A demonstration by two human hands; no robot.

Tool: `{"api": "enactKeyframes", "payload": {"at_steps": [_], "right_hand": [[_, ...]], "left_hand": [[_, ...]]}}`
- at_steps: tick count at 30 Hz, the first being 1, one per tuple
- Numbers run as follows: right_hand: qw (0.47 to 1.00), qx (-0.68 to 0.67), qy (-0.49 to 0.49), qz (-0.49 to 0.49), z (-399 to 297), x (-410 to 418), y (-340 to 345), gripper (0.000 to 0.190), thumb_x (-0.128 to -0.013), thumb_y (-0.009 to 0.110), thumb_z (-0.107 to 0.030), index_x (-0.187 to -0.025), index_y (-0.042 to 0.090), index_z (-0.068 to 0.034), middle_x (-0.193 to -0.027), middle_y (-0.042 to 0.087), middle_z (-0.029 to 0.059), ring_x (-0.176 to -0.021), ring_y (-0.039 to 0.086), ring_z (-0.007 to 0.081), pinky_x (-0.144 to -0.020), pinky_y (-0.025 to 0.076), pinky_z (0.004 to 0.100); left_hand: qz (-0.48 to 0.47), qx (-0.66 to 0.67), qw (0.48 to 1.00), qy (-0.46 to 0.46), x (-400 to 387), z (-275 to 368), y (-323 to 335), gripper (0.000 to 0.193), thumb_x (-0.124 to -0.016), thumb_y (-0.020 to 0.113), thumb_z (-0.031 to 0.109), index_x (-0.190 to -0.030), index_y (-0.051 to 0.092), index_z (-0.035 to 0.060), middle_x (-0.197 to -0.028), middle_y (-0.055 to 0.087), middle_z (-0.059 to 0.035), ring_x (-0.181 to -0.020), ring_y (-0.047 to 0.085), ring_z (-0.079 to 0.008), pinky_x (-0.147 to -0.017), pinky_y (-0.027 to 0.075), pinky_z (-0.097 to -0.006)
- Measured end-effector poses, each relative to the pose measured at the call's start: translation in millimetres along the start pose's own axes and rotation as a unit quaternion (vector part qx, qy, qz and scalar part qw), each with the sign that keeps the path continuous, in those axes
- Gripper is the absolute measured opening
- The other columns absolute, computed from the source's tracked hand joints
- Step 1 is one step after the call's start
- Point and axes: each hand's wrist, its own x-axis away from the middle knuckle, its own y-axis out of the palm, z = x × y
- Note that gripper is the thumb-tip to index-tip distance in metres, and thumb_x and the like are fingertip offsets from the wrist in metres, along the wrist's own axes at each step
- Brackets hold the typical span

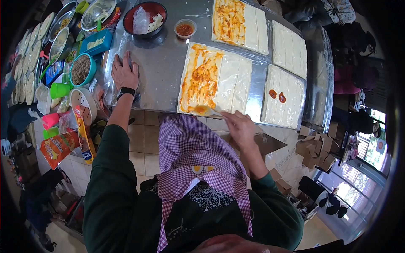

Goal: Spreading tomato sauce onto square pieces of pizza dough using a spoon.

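My right hand (pixel 239 129) grips the handle of a spoon (pixel 204 110). The spoon's bowl, coated in orange-red sauce, rests at the near edge of a pale dough sheet (pixel 235 83). Sauce (pixel 202 72) is smeared in streaks over the left half of that sheet; its right half is plain and creased lengthwise. My left hand (pixel 125 71) lies palm down on the metal table (pixel 155 79), fingers spread, holding nothing. A dark wristband (pixel 126 92) circles that wrist. Beyond the sheet stands a small clear cup of red sauce (pixel 184 29).
Another sauced sheet (pixel 239 23), a plain one (pixel 289 49) and one with two sauce dabs (pixel 283 101) lie farther off. A dark bowl (pixel 145 19) holds a plastic bag and white crumbles. Left are a turquoise bowl of ground filling (pixel 83 70), a strainer (pixel 83 98) and several cups.
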Motion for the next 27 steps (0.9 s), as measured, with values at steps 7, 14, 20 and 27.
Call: {"api": "enactKeyframes", "payload": {"at_steps": [7,14,20,27], "right_hand": [[0.999,-0.045,-0.011,0.005,-2,7,-12,0.021,-0.075,0.067,-0.01,-0.095,0.07,-0.016,-0.058,0.047,0.0023,-0.051,0.05,0.0184,-0.052,0.037,0.0312],[0.995,0.014,-0.096,0.003,-18,-9,9,0.025,-0.072,0.069,-0.013,-0.096,0.069,-0.018,-0.061,0.047,0.0001,-0.051,0.048,0.0177,-0.052,0.038,0.0305],[0.999,-0.013,-0.036,0.009,2,1,-15,0.022,-0.074,0.069,-0.012,-0.095,0.07,-0.018,-0.058,0.044,0.0011,-0.048,0.045,0.0174,-0.05,0.034,0.0312],[0.995,0.04,-0.062,0.074,6,-65,38,0.018,-0.079,0.064,-0.014,-0.094,0.071,-0.02,-0.058,0.045,0.0039,-0.047,0.044,0.0202,-0.048,0.036,0.0322]], "left_hand": [[0.0,0.0,1.0,0.003,1,-3,0,0.047,-0.085,0.05,0.031,-0.131,0.044,0.0231,-0.137,0.038,-0.0195,-0.124,0.037,-0.0355,-0.102,0.029,-0.0453],[0.0,-0.008,1.0,-0.006,2,-2,1,0.045,-0.087,0.048,0.032,-0.131,0.045,0.0237,-0.137,0.039,-0.0197,-0.123,0.039,-0.0356,-0.102,0.031,-0.0452],[0.003,-0.005,1.0,-0.004,3,-2,0,0.046,-0.085,0.05,0.031,-0.131,0.045,0.0228,-0.136,0.038,-0.0192,-0.123,0.038,-0.0356,-0.103,0.029,-0.0456],[-0.006,0.001,1.0,-0.007,2,0,1,0.046,-0.085,0.05,0.031,-0.13,0.046,0.0226,-0.137,0.037,-0.0189,-0.123,0.038,-0.0359,-0.103,0.029,-0.0456]]}}
